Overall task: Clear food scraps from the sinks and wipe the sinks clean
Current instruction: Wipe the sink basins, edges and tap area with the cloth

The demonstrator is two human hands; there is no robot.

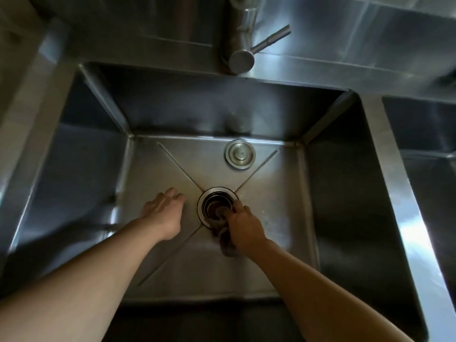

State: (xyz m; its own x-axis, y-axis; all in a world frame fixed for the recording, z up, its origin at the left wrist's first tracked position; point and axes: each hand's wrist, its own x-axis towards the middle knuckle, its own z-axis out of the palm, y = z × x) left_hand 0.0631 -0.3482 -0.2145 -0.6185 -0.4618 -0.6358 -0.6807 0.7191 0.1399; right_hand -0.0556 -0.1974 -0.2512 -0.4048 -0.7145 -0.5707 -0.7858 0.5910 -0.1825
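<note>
Two bare forearms reach down into the deep stainless steel sink [345,193]; the right hand [243,224] grips a crumpled brown cloth [223,236] at the round open drain [217,206], the left hand [162,206] rests flat, fingers relaxed. Pushed deeper, the cloth could snag or slip down the hole

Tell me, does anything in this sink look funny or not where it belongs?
Yes. The round drain stopper lies on the sink floor near the back wall, not in the open drain. The right hand pushes a brown cloth into that drain. No scraps show.
</note>
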